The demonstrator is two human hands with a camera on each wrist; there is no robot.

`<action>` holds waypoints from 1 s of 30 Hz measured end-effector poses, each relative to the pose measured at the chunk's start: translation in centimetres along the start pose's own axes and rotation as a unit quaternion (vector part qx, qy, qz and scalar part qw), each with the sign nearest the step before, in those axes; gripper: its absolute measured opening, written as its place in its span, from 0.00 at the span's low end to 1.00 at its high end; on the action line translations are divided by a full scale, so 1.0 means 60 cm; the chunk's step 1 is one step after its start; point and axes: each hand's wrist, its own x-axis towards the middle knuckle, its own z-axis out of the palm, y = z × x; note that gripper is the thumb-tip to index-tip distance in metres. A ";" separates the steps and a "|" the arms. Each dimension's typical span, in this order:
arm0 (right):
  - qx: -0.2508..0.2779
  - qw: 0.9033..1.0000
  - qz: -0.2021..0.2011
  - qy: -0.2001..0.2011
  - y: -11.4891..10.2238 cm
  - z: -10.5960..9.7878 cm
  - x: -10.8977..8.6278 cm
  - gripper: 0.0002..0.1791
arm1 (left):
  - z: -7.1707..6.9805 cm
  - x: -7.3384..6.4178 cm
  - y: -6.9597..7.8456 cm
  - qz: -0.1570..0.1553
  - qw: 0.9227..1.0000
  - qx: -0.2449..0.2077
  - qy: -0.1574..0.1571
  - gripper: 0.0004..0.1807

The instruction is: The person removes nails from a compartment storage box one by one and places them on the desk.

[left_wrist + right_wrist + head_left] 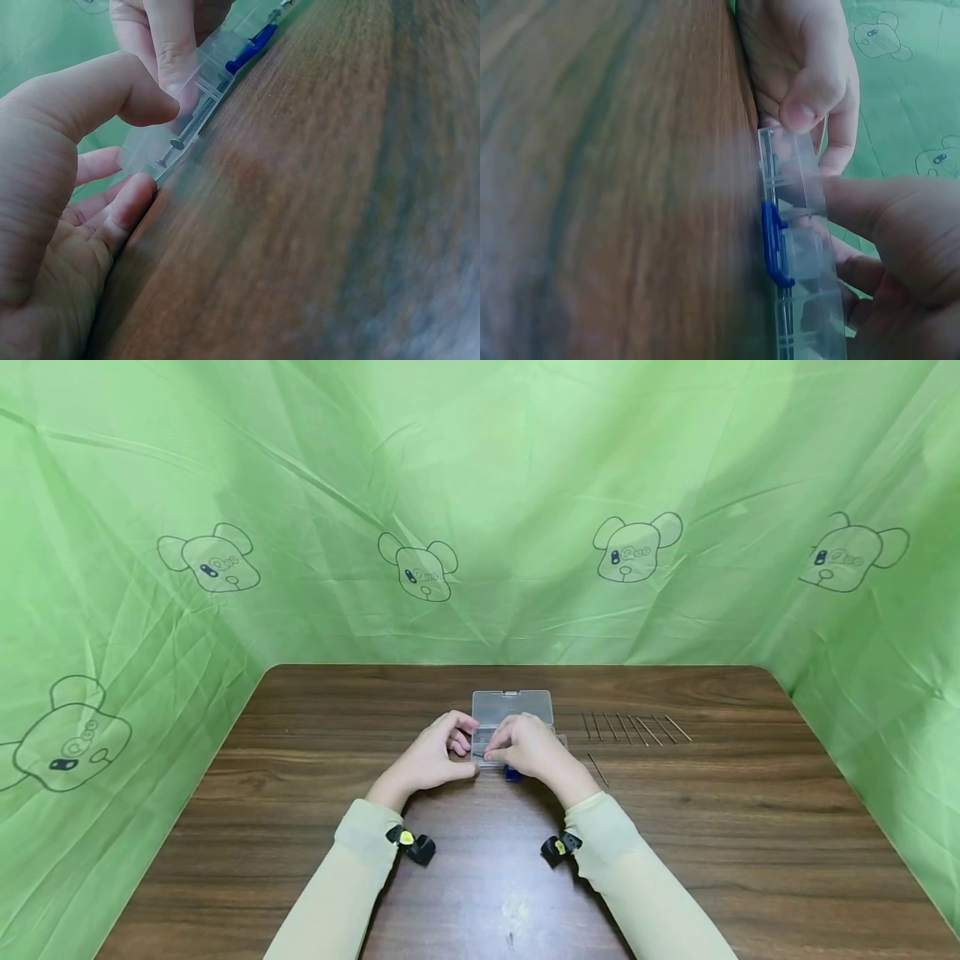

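A clear plastic box [487,737] stands on the table with its lid [512,707] raised at the back. A blue latch [771,244] is at its front. My left hand [435,756] holds the box's left end, thumb at the front corner and fingers round the side. Inside the near-left part lie nails [176,143], heads toward the left hand. My right hand [531,745] reaches into the box from the right. Its thumb and fingertips pinch a thin dark nail [478,755] low in the compartment, mostly hidden by the fingers.
Several nails [631,729] lie in a spaced row on the wooden table [675,843], right of the box. A single nail [597,769] lies nearer, by the right wrist. Green cloth [495,460] hangs behind and on both sides.
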 end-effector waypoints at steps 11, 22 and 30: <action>-0.041 0.999 0.023 0.008 -0.022 0.006 0.001 0.02 | -0.003 -0.004 0.023 -0.002 1.000 0.002 0.003 0.33; -0.077 0.995 -0.060 -0.010 -0.018 0.002 0.000 0.04 | -0.003 -0.003 0.015 -0.002 1.000 0.002 0.001 0.34; 0.013 0.997 -0.060 -0.048 0.003 -0.014 -0.001 0.05 | 0.005 0.009 -0.040 -0.013 1.000 0.018 0.000 0.36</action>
